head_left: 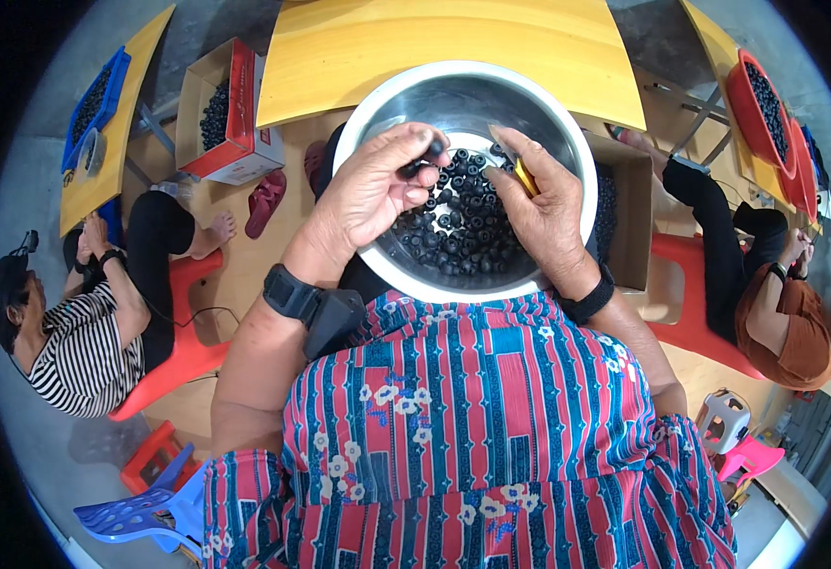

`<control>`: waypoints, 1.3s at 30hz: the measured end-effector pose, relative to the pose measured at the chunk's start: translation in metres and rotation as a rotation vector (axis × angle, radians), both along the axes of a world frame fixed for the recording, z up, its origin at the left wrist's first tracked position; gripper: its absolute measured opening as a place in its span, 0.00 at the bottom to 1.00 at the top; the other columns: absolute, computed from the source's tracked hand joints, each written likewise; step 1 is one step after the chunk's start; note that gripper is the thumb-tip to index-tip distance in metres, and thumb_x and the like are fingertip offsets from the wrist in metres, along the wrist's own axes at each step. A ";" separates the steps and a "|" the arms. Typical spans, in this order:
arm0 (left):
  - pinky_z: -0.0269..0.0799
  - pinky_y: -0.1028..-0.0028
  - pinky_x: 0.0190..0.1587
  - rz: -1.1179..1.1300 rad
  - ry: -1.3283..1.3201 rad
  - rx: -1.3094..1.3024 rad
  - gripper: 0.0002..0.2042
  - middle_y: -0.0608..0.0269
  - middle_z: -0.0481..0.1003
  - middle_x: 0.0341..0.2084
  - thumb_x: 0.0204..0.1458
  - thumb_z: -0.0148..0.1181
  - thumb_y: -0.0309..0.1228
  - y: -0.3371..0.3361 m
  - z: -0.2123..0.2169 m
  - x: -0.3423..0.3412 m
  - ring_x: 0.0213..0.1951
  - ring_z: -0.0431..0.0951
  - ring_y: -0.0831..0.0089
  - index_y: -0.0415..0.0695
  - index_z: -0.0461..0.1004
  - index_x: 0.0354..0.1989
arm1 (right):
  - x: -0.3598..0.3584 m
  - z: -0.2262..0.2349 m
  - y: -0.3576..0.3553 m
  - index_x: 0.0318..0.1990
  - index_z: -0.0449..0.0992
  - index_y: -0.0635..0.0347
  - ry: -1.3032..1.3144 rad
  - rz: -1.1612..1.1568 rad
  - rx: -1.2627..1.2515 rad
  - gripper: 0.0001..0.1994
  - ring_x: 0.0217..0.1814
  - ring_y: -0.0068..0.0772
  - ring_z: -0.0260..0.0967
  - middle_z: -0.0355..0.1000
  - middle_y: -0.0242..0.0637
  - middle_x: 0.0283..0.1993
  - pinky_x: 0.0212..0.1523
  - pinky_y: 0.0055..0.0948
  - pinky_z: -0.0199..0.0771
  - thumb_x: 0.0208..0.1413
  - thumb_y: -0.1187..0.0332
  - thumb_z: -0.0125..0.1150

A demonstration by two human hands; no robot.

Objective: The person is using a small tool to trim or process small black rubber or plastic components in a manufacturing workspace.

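Over the metal bowl (453, 100), the left hand (373, 180) is pinching a black part (414, 168) between thumb and fingers, palm facing up; the right hand (546, 204), back uppermost, is gripping a yellow tool (526, 177)

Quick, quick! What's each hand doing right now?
Left hand: closed, pinching at least one small black piece.
Right hand: closed around a small yellow thing, mostly hidden.

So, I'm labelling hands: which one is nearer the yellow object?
Right: the right hand holds the yellow object; the left hand is off to its left, apart from it.
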State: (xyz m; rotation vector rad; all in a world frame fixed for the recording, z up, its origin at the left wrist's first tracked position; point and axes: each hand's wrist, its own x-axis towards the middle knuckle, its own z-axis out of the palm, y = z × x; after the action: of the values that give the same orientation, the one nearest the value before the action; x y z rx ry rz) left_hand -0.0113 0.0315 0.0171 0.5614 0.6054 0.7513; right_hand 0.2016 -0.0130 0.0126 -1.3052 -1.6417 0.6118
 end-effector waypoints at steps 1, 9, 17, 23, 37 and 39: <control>0.62 0.88 0.24 -0.053 0.070 0.084 0.10 0.64 0.71 0.36 0.65 0.50 0.35 0.003 0.000 0.000 0.30 0.67 0.85 0.42 0.72 0.43 | 0.000 0.001 0.000 0.52 0.76 0.59 0.000 -0.001 -0.001 0.19 0.52 0.47 0.76 0.77 0.49 0.48 0.51 0.33 0.74 0.50 0.75 0.65; 0.57 0.90 0.19 -0.149 0.215 0.018 0.08 0.68 0.69 0.32 0.66 0.47 0.31 0.004 -0.007 0.014 0.27 0.66 0.86 0.42 0.70 0.39 | -0.001 0.004 -0.001 0.52 0.77 0.60 -0.010 0.004 -0.036 0.19 0.51 0.45 0.77 0.77 0.48 0.48 0.51 0.33 0.75 0.50 0.75 0.65; 0.71 0.73 0.31 -0.335 1.017 0.672 0.08 0.59 0.76 0.27 0.51 0.64 0.28 0.009 -0.014 0.026 0.29 0.75 0.71 0.40 0.79 0.39 | 0.000 0.003 0.000 0.51 0.77 0.60 -0.012 -0.003 -0.013 0.18 0.51 0.46 0.76 0.77 0.48 0.47 0.50 0.33 0.75 0.50 0.76 0.64; 0.72 0.57 0.46 -0.402 1.362 1.106 0.12 0.46 0.77 0.33 0.42 0.68 0.24 0.003 -0.035 0.027 0.39 0.78 0.49 0.39 0.80 0.38 | -0.002 0.004 -0.002 0.51 0.77 0.59 -0.008 0.005 -0.012 0.18 0.48 0.47 0.77 0.77 0.48 0.46 0.48 0.33 0.75 0.50 0.76 0.64; 0.64 0.79 0.27 -0.096 0.552 0.387 0.11 0.71 0.73 0.30 0.56 0.61 0.26 -0.006 -0.004 0.020 0.26 0.67 0.83 0.37 0.76 0.47 | 0.005 0.002 -0.003 0.48 0.78 0.63 0.132 -0.004 -0.114 0.14 0.47 0.39 0.78 0.78 0.46 0.45 0.49 0.30 0.74 0.52 0.76 0.63; 0.54 0.87 0.22 -0.114 0.299 0.069 0.14 0.74 0.67 0.30 0.61 0.57 0.25 -0.014 0.003 0.019 0.24 0.59 0.89 0.37 0.71 0.54 | 0.007 0.005 -0.003 0.47 0.79 0.64 0.185 0.047 -0.217 0.13 0.49 0.33 0.77 0.79 0.42 0.45 0.51 0.28 0.73 0.53 0.77 0.63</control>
State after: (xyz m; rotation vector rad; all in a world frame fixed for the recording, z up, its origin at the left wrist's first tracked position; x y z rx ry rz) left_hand 0.0076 0.0171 0.0197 0.7733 0.8188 0.5865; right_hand 0.2082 -0.0163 0.0174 -1.3228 -1.4889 0.9325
